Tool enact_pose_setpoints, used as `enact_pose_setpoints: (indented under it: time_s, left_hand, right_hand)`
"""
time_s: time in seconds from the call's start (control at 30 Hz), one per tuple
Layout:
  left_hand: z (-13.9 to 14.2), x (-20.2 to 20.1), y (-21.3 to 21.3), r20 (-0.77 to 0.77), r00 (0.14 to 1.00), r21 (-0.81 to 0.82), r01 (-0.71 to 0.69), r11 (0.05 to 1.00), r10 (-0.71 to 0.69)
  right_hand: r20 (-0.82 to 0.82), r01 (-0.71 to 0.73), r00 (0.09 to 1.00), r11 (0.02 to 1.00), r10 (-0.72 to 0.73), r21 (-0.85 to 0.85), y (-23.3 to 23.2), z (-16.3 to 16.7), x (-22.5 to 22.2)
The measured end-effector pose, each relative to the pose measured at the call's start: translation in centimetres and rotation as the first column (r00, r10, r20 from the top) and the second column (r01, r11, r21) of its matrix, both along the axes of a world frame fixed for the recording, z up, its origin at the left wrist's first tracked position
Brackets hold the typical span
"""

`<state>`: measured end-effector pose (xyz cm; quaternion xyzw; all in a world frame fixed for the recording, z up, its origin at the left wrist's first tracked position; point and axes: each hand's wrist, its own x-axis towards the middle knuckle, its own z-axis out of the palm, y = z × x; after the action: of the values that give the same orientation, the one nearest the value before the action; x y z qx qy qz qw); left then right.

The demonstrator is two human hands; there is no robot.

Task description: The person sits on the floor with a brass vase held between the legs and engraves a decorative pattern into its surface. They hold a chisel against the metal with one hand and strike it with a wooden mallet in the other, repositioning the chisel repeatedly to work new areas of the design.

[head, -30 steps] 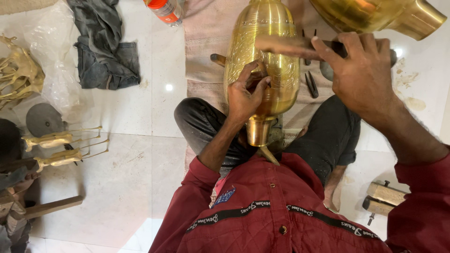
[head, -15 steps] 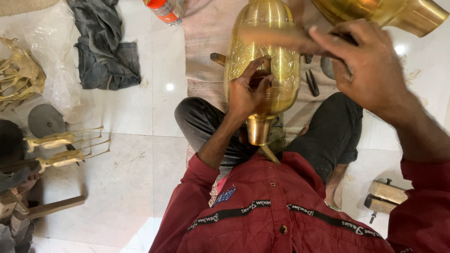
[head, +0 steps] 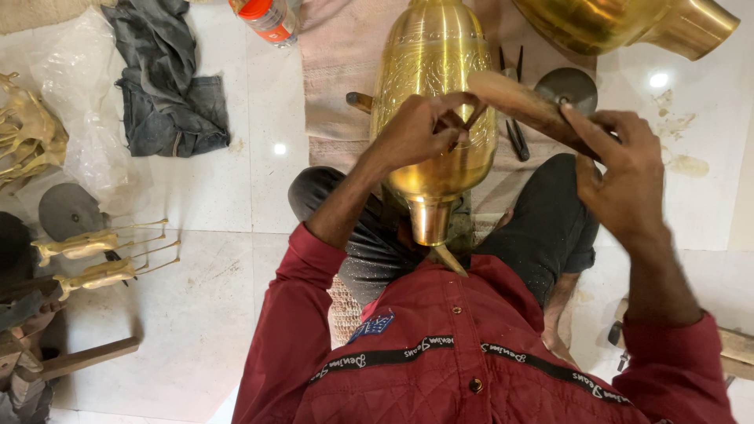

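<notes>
Centrally, upper middle of frame: noted engraved brass vase (head: pixel 436 94) lying lengthwise on the lap, narrow neck toward the red quilted jacket (head: pixel 479 345), rounded body toward the top edge. Rested over a pale pink cloth (head: pixel 338 86) spread on the white tiled floor (head: pixel 196 314).

Left hand (head: pixel 416 133) seen against the vase's shoulder, fingers curled narrow around a small dark chisel-like tool (head: pixel 459 119), tip touching the brass. Right hand (head: pixel 624 177) seen right of centre, closed around a wooden mallet or stick (head: pixel 522 102) angled up-left, its far end just beside the tool held by the other hand.

Just right of vase: dark pliers-like tools (head: pixel 514 129) and a round grey disc (head: pixel 569 86) on the cloth. Upper right corner: second large brass vessel (head: pixel 628 27), partly cut off by frame.

Top centre-left: cylindrical bottle or can (head: pixel 267 17), orange-red cap band with a white label; print too small to tell apart. Upper left: crumpled dark grey cloth (head: pixel 169 86), beside it clear plastic sheet (head: pixel 75 102). Far left edge: brass figure parts (head: pixel 27 133). Left middle: grey disc (head: pixel 69 210) and two brass pieces with thin prongs (head: pixel 102 255). Lower left: wooden stick (head: pixel 82 360). Lower right edge: wooden block (head: pixel 734 349), partly hidden by sleeve.
</notes>
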<state>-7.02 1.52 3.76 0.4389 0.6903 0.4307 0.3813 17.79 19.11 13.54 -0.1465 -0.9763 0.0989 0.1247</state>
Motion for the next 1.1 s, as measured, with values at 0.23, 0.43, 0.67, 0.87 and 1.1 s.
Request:
enact_pose_setpoints:
  time_s: [0.23, 0.43, 0.67, 0.87, 1.1]
  left_hand:
    - [0.3, -0.5, 0.8, -0.071, 0.988, 0.104, 0.143, 0.984, -0.136]
    - [0.7, -0.6, 0.7, -0.100, 0.980, 0.185, 0.187, 0.965, -0.171]
    - [0.5, -0.6, 1.4, -0.150, 0.969, 0.102, 0.212, 0.972, -0.195]
    - [0.2, -1.0, 2.5, -0.179, 0.924, 0.089, 0.358, 0.929, -0.339]
    - [0.6, -1.0, 2.8, -0.268, 0.886, 0.147, 0.426, 0.893, -0.379]
  right_hand:
    - [-0.241, 0.146, 0.931, 0.885, -0.274, -0.442, -1.6, -4.7, 3.8]
    - [-0.316, 0.158, 0.885, 0.858, -0.342, -0.488, -2.5, -5.4, 4.7]
    - [-0.222, 0.161, 0.938, 0.900, -0.267, -0.405, -3.0, -6.1, 4.8]
    - [-0.234, 0.206, 0.909, 0.858, -0.346, -0.470, -4.7, -7.6, 5.3]
    - [-0.261, 0.232, 0.891, 0.867, -0.372, -0.442, -5.3, -7.7, 5.3]
